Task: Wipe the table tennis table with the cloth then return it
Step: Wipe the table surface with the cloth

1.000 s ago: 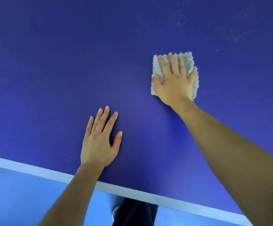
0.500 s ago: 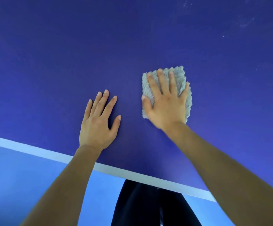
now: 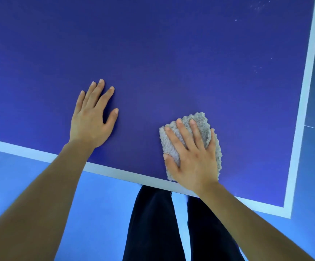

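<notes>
Down at the near edge of the tabletop [image 3: 171, 53], towards its near right corner, the right hand [image 3: 192, 159] lies flat on the grey fluffy cloth [image 3: 200, 125]. The fingers are straight and spread, palm down, pressing rather than grasping, with the thumb out along the cloth's left side. The cloth sits bunched and folded under that hand on the dark blue surface, its lower end just touching the white line [image 3: 115, 169] that runs along the near edge, and it is well apart from the white line [image 3: 303, 110] on the right edge.

Over to the left, the left hand [image 3: 90, 119] rests on the bare surface, released, fingers straight and close together, thumb angled out, holding nothing. It lies a little further in from the near edge than the right hand, with open blue between the two.

Far up by the right edge, pale specks [image 3: 258, 6] dot the surface. Below the near edge, dark trousers [image 3: 149, 223] stand on a light blue floor [image 3: 96, 204].
</notes>
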